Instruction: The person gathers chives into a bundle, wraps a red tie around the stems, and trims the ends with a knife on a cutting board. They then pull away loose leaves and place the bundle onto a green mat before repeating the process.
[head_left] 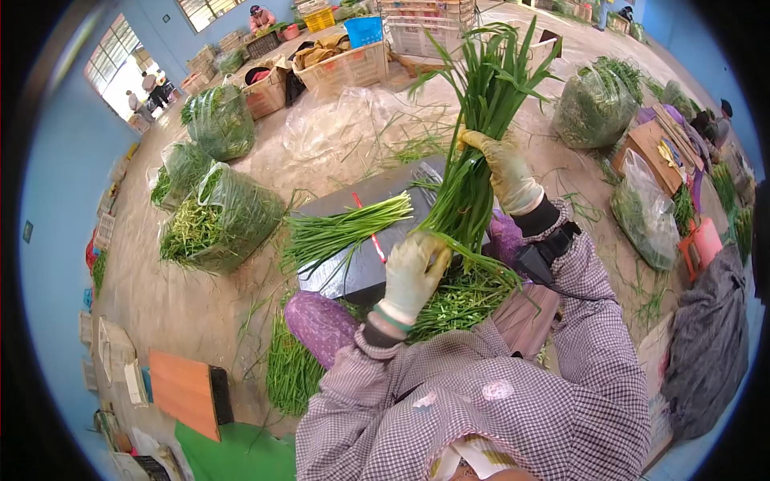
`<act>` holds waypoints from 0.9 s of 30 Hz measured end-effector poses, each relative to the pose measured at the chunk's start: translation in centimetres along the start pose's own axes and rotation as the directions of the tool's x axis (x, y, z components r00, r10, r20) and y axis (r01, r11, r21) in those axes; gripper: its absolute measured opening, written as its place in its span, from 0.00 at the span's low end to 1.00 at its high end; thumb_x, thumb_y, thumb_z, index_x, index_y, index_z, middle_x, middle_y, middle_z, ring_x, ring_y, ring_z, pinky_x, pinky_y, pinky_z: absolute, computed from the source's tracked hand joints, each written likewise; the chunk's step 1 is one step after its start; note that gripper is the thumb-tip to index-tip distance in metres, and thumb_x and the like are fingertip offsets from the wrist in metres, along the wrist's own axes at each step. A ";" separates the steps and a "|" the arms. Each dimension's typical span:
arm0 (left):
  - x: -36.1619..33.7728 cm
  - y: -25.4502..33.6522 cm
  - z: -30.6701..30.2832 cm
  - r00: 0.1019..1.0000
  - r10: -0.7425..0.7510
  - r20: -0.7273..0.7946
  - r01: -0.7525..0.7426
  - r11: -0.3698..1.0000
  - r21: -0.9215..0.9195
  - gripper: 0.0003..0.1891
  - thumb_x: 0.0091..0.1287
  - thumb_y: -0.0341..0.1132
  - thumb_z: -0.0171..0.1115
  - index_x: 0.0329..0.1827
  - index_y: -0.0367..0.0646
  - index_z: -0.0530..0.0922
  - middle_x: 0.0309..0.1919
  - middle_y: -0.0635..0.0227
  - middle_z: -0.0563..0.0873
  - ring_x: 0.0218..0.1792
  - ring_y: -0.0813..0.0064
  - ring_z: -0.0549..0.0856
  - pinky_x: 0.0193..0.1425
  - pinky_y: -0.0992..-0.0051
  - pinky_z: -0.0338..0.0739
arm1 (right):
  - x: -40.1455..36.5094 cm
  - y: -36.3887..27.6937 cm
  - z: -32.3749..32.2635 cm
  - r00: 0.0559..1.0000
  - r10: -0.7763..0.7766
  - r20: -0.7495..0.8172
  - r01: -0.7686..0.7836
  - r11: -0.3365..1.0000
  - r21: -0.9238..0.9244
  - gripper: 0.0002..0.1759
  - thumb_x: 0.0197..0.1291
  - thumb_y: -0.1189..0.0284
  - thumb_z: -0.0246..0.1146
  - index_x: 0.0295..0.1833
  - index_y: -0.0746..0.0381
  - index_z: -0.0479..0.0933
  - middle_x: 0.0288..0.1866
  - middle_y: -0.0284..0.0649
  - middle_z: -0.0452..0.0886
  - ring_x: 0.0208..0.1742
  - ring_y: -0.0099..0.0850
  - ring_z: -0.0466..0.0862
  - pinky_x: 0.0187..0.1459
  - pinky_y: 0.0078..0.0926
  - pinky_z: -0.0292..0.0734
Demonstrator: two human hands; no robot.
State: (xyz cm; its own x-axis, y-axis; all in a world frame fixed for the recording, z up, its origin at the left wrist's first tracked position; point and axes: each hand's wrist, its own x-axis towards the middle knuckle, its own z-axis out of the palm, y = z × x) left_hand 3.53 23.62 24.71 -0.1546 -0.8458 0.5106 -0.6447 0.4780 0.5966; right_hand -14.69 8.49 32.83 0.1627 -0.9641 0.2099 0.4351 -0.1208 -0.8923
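Both of my hands wear pale gloves and hold one upright bunch of long green chives (477, 120). My right hand (505, 172) is closed around the middle of the bunch, with the leaf tips fanning above it. My left hand (413, 268) grips the lower stem ends just above my lap. A second, trimmed bunch of chives (345, 230) lies flat on the dark board (357, 276) in front of me, beside a red-handled tool (369, 228). More cut chives (461, 301) are heaped on my lap.
Clear plastic bags stuffed with chives (216, 216) (593, 104) stand left and right on the concrete floor. Loose chives (289, 373) lie by my knee. Baskets and crates (345, 64) line the back. Other people sit at the right edge (710, 120) and far back (261, 16).
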 end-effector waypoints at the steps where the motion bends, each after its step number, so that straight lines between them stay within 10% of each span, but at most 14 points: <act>1: 1.7 1.2 0.2 0.993 0.073 -0.094 -0.066 0.995 0.074 0.09 0.65 0.33 0.69 0.47 0.46 0.83 0.38 0.64 0.85 0.40 0.56 0.84 0.44 0.59 0.77 | -0.1 0.1 0.1 1.000 0.011 0.013 -0.011 1.000 -0.003 0.07 0.70 0.73 0.66 0.49 0.63 0.83 0.36 0.31 0.84 0.36 0.21 0.82 0.39 0.21 0.77; 6: 5.0 1.2 2.5 0.942 0.232 -0.244 -0.167 0.951 0.259 0.09 0.62 0.29 0.71 0.44 0.45 0.81 0.37 0.62 0.83 0.39 0.56 0.83 0.44 0.61 0.76 | -0.7 0.6 0.7 0.994 0.091 0.064 -0.093 0.995 0.029 0.09 0.72 0.67 0.64 0.46 0.61 0.84 0.39 0.29 0.84 0.39 0.19 0.80 0.40 0.18 0.74; 13: -1.9 0.7 0.1 0.929 0.107 -0.354 -0.132 0.990 -0.047 0.07 0.64 0.29 0.70 0.42 0.44 0.80 0.38 0.65 0.85 0.38 0.61 0.82 0.45 0.64 0.76 | -0.5 -1.2 0.2 0.999 -0.043 -0.026 0.044 0.998 0.045 0.06 0.66 0.74 0.67 0.45 0.65 0.83 0.33 0.32 0.84 0.33 0.22 0.81 0.36 0.22 0.76; 15: -5.1 0.5 -0.3 0.955 0.163 -0.248 -0.188 0.979 -0.079 0.08 0.61 0.20 0.67 0.41 0.40 0.82 0.35 0.62 0.84 0.36 0.61 0.83 0.43 0.64 0.78 | -0.4 -1.3 -0.6 0.997 -0.067 -0.049 0.069 0.997 0.037 0.06 0.66 0.75 0.67 0.45 0.65 0.83 0.32 0.33 0.84 0.31 0.23 0.81 0.35 0.23 0.76; 17: -7.5 -1.2 -0.6 0.949 0.093 0.302 -0.086 0.996 -0.039 0.07 0.63 0.29 0.68 0.43 0.43 0.84 0.40 0.59 0.86 0.42 0.55 0.86 0.48 0.61 0.81 | 0.2 -1.4 -1.4 0.995 -0.084 -0.060 0.087 0.995 0.047 0.05 0.66 0.76 0.67 0.45 0.65 0.83 0.31 0.33 0.84 0.31 0.23 0.81 0.34 0.23 0.76; 20: -11.5 -6.9 0.1 0.646 0.041 0.762 -0.076 0.997 0.010 0.09 0.66 0.33 0.66 0.47 0.44 0.86 0.49 0.59 0.87 0.48 0.54 0.86 0.54 0.58 0.82 | 0.3 -1.5 -1.8 0.993 -0.034 -0.113 0.034 0.999 0.005 0.07 0.65 0.76 0.68 0.47 0.65 0.83 0.32 0.33 0.84 0.31 0.23 0.82 0.33 0.23 0.77; 25: -0.6 -3.7 -4.8 0.937 -0.227 0.265 0.217 0.974 0.064 0.18 0.66 0.35 0.73 0.57 0.41 0.83 0.52 0.58 0.87 0.54 0.60 0.87 0.57 0.64 0.81 | -1.1 -1.1 0.1 0.994 0.103 0.023 -0.102 0.994 -0.044 0.10 0.64 0.73 0.71 0.50 0.63 0.85 0.35 0.31 0.85 0.33 0.21 0.82 0.35 0.22 0.78; 27: 2.8 -4.2 -3.8 0.995 0.038 -0.094 -0.051 0.988 -0.146 0.34 0.61 0.42 0.79 0.66 0.34 0.76 0.64 0.51 0.82 0.63 0.57 0.83 0.65 0.65 0.78 | -2.8 -1.7 2.1 0.972 0.203 0.119 -0.192 0.977 -0.098 0.12 0.67 0.72 0.70 0.54 0.62 0.84 0.39 0.31 0.86 0.38 0.21 0.83 0.40 0.21 0.79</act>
State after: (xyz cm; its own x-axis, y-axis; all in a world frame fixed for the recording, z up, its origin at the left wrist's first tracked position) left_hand 8.66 20.17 25.99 -0.1081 -0.8013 0.5884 -0.5198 0.5501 0.6536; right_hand -13.99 11.91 34.57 0.3521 -0.9333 0.0708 0.3073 0.0438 -0.9506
